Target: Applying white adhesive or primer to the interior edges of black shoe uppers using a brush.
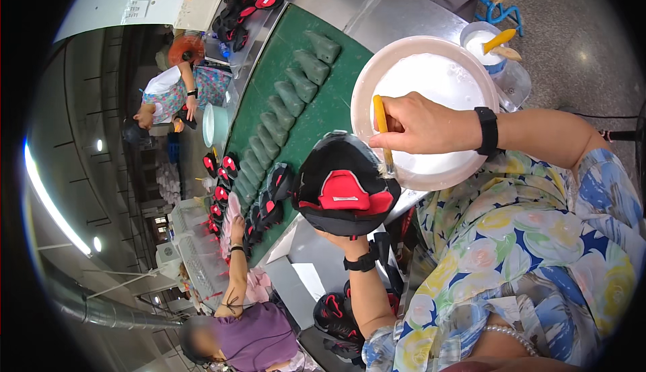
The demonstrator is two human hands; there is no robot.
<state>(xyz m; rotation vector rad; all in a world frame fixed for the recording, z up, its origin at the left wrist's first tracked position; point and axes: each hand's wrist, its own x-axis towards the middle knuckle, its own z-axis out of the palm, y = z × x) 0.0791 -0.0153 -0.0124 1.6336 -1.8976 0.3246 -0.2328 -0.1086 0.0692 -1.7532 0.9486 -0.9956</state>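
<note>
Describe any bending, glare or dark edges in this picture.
Head view: black corners frame the round image; the long light at left bows into a curve; the floor at upper right carries a pale glare spot; the right hand and brush look fairly sharp.

In the frame's middle, our left hand [348, 243] held a black shoe [344, 200], our right hand [418, 124] a yellow brush [381, 113].

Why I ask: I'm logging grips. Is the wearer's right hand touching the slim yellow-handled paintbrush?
Touching: the head view shows the right hand gripping the slim yellow-handled paintbrush, curled around its upper part.
</note>
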